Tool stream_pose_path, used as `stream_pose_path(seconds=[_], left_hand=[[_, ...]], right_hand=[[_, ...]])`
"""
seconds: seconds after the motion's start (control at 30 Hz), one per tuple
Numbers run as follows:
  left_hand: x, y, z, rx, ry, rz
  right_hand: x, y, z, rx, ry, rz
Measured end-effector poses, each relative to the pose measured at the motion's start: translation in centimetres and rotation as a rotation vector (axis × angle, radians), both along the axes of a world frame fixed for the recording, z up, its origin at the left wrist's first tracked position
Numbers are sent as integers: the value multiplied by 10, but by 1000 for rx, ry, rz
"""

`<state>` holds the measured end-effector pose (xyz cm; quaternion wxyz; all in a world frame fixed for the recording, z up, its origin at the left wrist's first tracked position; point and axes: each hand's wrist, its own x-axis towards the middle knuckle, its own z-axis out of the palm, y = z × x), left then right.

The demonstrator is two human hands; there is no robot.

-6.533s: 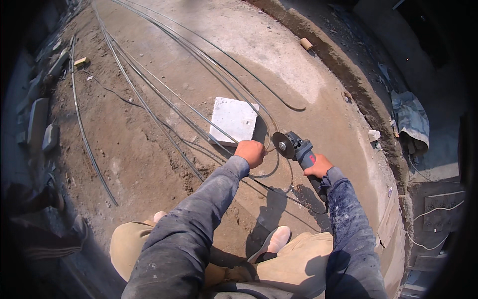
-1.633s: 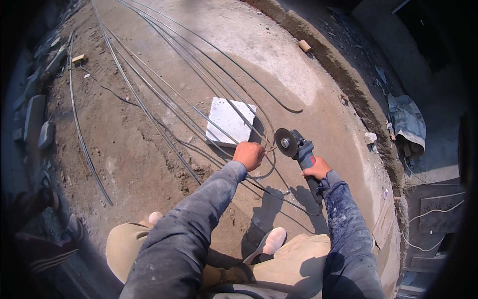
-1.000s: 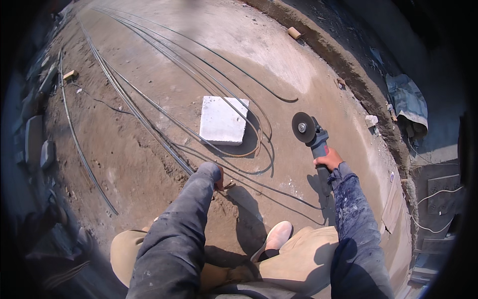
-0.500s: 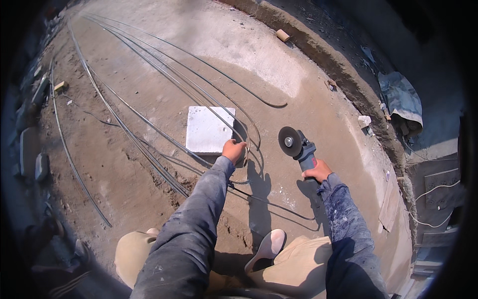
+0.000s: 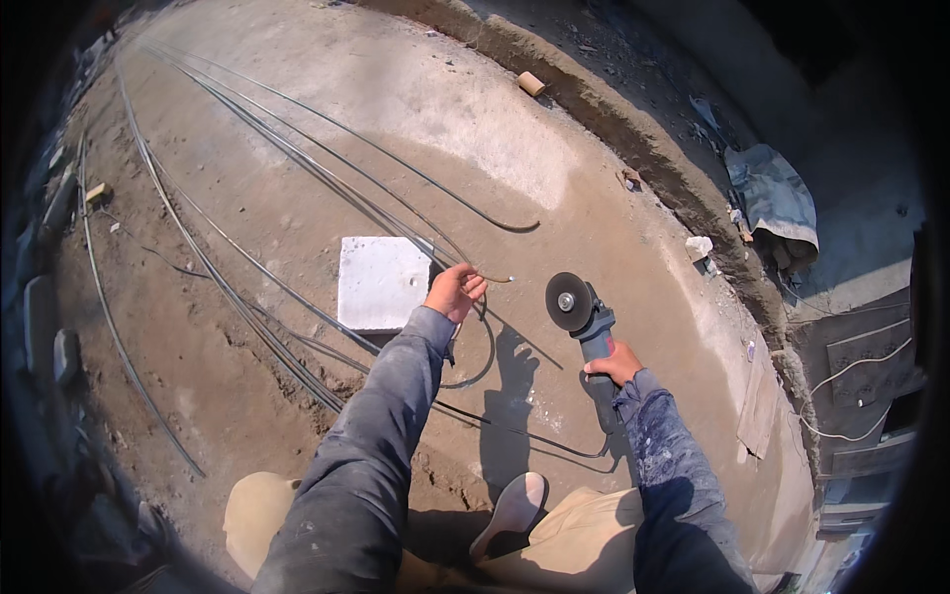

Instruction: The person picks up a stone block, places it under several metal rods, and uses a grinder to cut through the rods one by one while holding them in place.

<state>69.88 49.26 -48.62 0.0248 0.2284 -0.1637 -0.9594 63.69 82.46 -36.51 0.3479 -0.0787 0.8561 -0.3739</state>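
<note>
My right hand is wrapped round the body of an angle grinder, whose dark cutting disc faces up and left. Its black cord runs off to the left over the ground. My left hand is closed on a thin metal rod, with the bent end sticking out to the right of the fingers. Beside that hand, on its left, a white square block lies on the ground. The rod passes over or along the block's right corner; exactly where it touches is hidden.
Several long metal rods fan out toward the far left. Another rod with a hooked end lies beyond my left hand. A low ledge curves along the right, with a tan cylinder and a crumpled sheet near it.
My left hand has turned over, fingers now curled upward, and the rod end beside it points right. The block and grinder appear shifted left and slightly lower as the view moved.
</note>
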Motion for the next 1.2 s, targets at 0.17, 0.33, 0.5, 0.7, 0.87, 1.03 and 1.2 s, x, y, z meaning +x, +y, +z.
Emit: stream_pose_path(seconds=[0.17,0.33,0.5,0.7,0.87,1.03,1.2], left_hand=[[-4,-3,77,-355,316,-302],[47,-36,-3,-1385,-190,-692],[115,-6,-20,-1867,-323,-1161],[120,-1,8,-2031,-212,-923],[114,-1,39,-2155,-154,-700],[112,0,66,-2194,-138,-641],[118,-2,68,-2194,-137,-651]], right_hand=[[-4,26,7,-80,-86,-117],[-8,13,6,-98,-71,-59],[-5,-13,6,2,4,62],[7,-40,19,77,148,313],[11,-61,38,164,156,371],[9,-71,43,144,123,343],[19,-90,64,212,171,400]])
